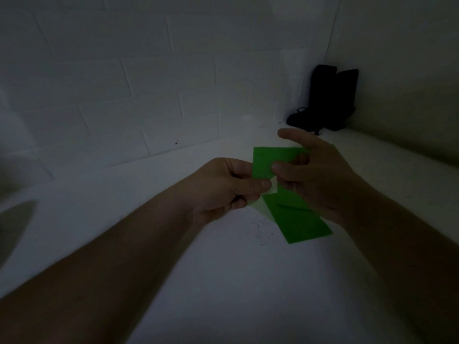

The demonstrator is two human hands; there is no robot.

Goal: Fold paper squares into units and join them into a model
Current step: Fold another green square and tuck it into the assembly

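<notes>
A green paper piece is held up above the white surface, between both hands. My left hand pinches its lower left edge with thumb and fingers. My right hand pinches its right side, with the forefinger stretched out above the paper. Below the hands, more green paper lies flat on the surface, partly hidden by my right hand. The scene is dim.
The white table top ends at a white brick wall behind. A black object stands in the back right corner. A few dark specks lie near the loose paper.
</notes>
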